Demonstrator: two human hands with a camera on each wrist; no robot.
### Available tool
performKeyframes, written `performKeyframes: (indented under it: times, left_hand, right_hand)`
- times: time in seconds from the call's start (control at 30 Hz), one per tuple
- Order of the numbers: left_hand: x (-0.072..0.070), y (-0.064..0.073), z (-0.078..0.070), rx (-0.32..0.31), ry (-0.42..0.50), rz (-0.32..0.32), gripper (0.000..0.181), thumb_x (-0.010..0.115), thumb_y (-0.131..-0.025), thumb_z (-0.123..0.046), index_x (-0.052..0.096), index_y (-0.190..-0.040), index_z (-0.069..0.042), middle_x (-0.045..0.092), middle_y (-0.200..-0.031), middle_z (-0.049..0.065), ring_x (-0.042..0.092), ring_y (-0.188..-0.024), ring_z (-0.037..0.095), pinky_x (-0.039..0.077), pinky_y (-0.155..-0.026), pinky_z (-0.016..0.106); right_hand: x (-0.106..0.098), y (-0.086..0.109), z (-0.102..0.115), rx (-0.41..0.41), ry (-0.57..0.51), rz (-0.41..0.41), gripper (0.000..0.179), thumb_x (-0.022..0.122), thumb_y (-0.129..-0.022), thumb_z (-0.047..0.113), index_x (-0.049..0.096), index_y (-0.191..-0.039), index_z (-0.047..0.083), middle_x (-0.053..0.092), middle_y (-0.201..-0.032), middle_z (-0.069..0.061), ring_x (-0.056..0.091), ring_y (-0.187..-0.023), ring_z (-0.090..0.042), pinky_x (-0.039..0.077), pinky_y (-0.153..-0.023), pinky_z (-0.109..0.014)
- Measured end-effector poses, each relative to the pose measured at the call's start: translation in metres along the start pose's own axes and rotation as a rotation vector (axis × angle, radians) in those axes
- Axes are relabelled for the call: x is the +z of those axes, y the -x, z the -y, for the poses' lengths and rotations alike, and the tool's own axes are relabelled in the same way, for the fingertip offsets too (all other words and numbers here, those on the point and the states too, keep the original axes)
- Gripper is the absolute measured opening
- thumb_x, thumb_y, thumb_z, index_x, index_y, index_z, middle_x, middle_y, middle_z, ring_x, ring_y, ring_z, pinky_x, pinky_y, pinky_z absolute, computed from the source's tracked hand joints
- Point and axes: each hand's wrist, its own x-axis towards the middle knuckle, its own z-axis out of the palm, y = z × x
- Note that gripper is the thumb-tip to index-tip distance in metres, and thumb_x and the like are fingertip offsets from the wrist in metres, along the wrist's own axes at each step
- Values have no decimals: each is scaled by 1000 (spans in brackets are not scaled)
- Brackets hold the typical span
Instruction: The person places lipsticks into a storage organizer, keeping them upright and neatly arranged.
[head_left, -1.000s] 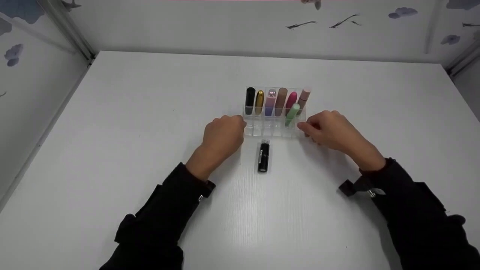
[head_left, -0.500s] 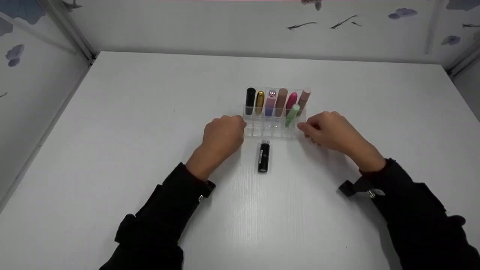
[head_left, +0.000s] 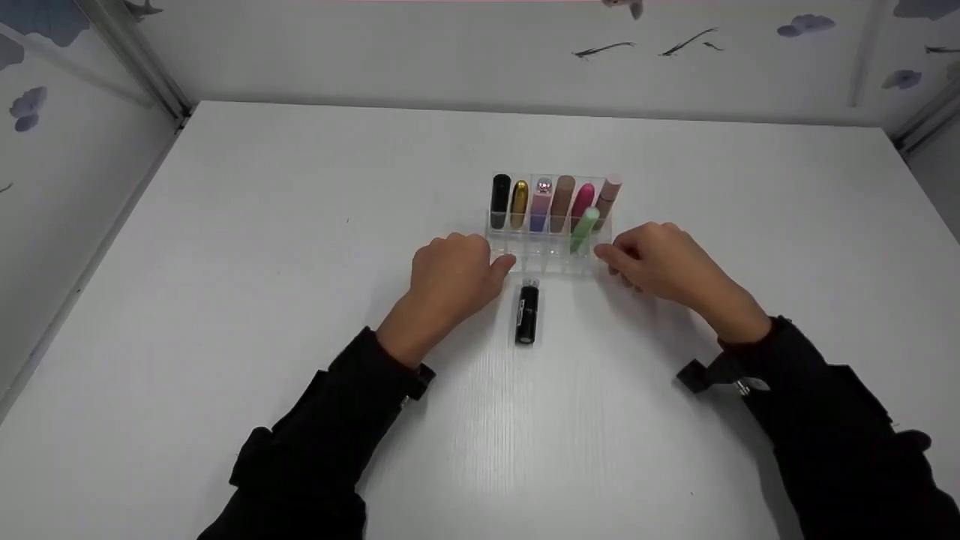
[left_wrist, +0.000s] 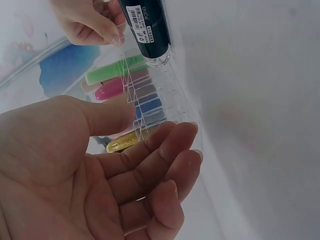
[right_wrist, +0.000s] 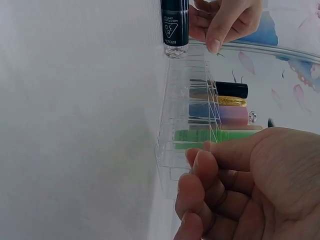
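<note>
A clear lipstick organizer [head_left: 555, 259] stands on the table with several lipstick tubes in its compartments. A light green tube [head_left: 584, 229] leans in the row in front of the back one. My left hand [head_left: 454, 277] is at the organizer's left side, its thumb apart from the loosely bent fingers [left_wrist: 165, 165]; no tube is in it. At the right end, my right hand [head_left: 660, 262] pinches the organizer's edge between thumb and index finger, as the right wrist view shows. A black lipstick [head_left: 527, 313] with a clear end lies on the table in front of the organizer.
The white table [head_left: 300, 187] reaches back to a pale wall [head_left: 450, 52] with flower patterns. Black, gold, pink-and-purple, brown, magenta and pale pink tubes fill the back row. A metal post [head_left: 139, 64] stands at the far left corner.
My left hand has loosened at the organizer's left end, its thumb swinging out to the right. The right hand, the organizer and the black lipstick stay where they were.
</note>
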Motion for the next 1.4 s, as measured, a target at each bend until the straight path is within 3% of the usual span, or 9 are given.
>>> performKeyframes:
  times: [0.3,0.77,0.97,1.1,1.4]
  left_hand:
    - [1,3,-9,80,47,40,53,64,-100,-40,53,-56,-14,39,-52,-4,42,-55,15,32,-47,30]
    - [5,5,-15,106,62,67,51,67,-97,-47,56,-60,-14,37,-52,-6,38,-52,12,27,-46,29]
    - [7,5,-16,98,45,125,60,61,-97,-58,47,-57,-16,33,-53,-5,39,-52,13,29,-47,29]
    - [9,3,-15,100,33,118,60,61,-97,-57,44,-57,-16,32,-55,-4,37,-53,14,29,-48,29]
    - [10,3,-15,129,-25,156,45,67,-96,-51,65,-81,-9,47,-62,-1,48,-60,16,35,-50,30]
  right_hand:
    - [0,0,0,-5,8,-3,37,59,-104,29,73,-80,5,60,-59,-4,53,-56,-17,42,-57,-33]
    - [1,-1,1,4,-9,10,34,61,-104,27,75,-83,4,59,-60,-3,53,-57,-18,41,-56,-33]
    - [1,-1,1,-7,-6,6,34,61,-104,27,75,-83,4,59,-59,-2,53,-56,-18,42,-57,-34]
    - [2,-1,-1,-29,2,-10,35,61,-103,27,75,-80,4,57,-56,-1,51,-54,-16,40,-56,-33]
    - [3,-2,-2,-57,10,-26,35,61,-103,25,74,-78,5,54,-54,1,49,-53,-15,39,-55,-32]
